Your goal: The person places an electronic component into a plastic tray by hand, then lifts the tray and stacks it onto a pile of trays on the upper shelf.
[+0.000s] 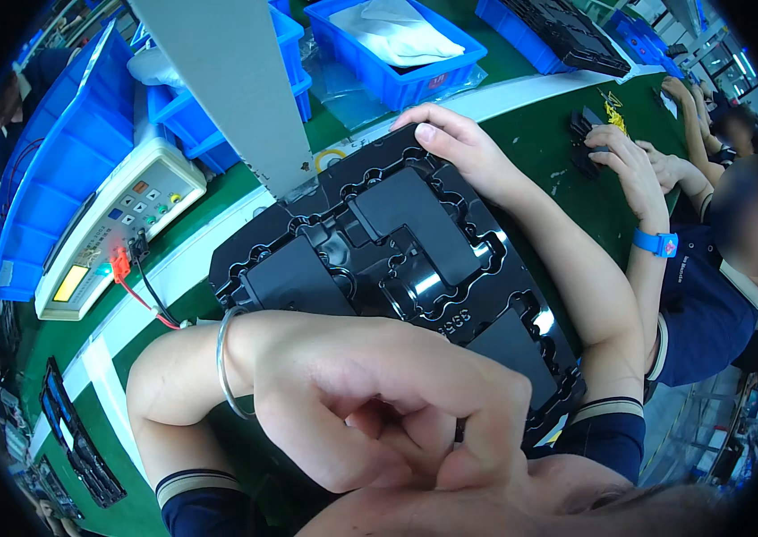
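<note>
A black moulded plastic tray (307, 286) with shaped recesses lies before me on the green bench, tilted in view. Large flat black panels (415, 219) sit in its recesses. My right hand (459, 148) grips the tray's far right corner, its thumb on top and its fingers over the rim. Close to the camera, my left hand (388, 394) is raised above the tray's near part with its fingers curled in, and I see nothing in it. A silver bangle (223, 362) circles that wrist. The raised hand hides the tray's near edge.
At the left stands a beige tester (119, 233) with red and black leads. Blue bins (406, 76) line the back, beside a grey post (227, 80). A slotted black part (79, 438) lies lower left. At right a co-worker's hands (625, 170) handle black parts (583, 143).
</note>
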The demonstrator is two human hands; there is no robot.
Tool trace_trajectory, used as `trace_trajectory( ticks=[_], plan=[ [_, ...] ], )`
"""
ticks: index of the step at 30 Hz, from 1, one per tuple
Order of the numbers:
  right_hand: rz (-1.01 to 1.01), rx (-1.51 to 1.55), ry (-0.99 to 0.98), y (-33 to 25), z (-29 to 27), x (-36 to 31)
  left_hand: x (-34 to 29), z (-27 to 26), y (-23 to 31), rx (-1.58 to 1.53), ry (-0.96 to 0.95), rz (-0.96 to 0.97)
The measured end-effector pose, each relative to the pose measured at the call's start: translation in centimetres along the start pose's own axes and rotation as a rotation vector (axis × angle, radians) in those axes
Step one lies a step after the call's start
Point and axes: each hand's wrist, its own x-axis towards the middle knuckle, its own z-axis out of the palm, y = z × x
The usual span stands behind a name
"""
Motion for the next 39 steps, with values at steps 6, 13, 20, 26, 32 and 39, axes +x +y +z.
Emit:
trace_trajectory(
  ticks=[6, 13, 20, 26, 32, 39],
  plan=[
    [0.013, 0.063, -0.012, 0.0, 0.5, 0.2, 0.2, -0.8, -0.1, 0.068, -0.170, 0.035],
    [0.021, 0.049, 0.032, 0.4, 0.3, 0.2, -0.3, -0.6, -0.3, 0.129, -0.150, -0.094],
    [0.027, 0.034, -0.004, 0.3, 0.0, 0.1, -0.1, -0.6, 0.1, 0.216, -0.103, -0.111],
    [0.034, 0.035, -0.008, 0.3, 0.2, 0.1, -0.2, -0.2, -0.6, 0.154, -0.114, -0.073],
    [0.031, 0.058, -0.011, 0.1, 0.2, 0.1, -0.2, -0.3, -0.4, 0.141, -0.141, -0.061],
    [-0.005, 0.064, 0.033, 0.4, 0.4, 0.3, -0.3, -0.2, -0.5, 0.090, -0.124, -0.063]
  ],
)
